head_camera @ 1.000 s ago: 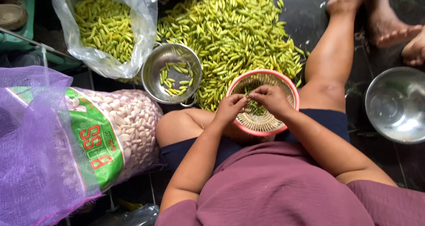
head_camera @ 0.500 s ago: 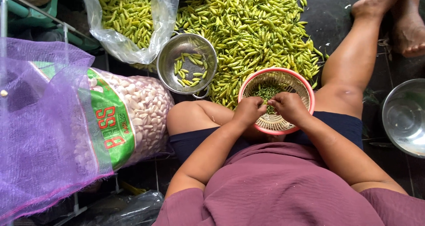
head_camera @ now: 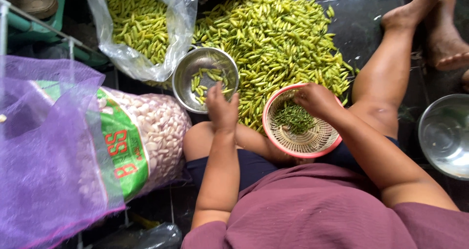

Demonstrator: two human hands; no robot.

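Head view, left hand point(head_camera: 222, 110) loosely curled over steel bowl point(head_camera: 205, 78) of green chillies, right hand point(head_camera: 315, 98) pinching at pink basket point(head_camera: 298, 127), grip unclear

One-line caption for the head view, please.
Left hand reaches over small steel bowl of green chillies; right hand rests at pink-rimmed woven basket of stems.

chillies point(head_camera: 273, 39): yellow-green | basket point(head_camera: 298, 149): pink rim, cream weave | net sack point(head_camera: 44, 146): purple | shirt point(head_camera: 322, 210): maroon
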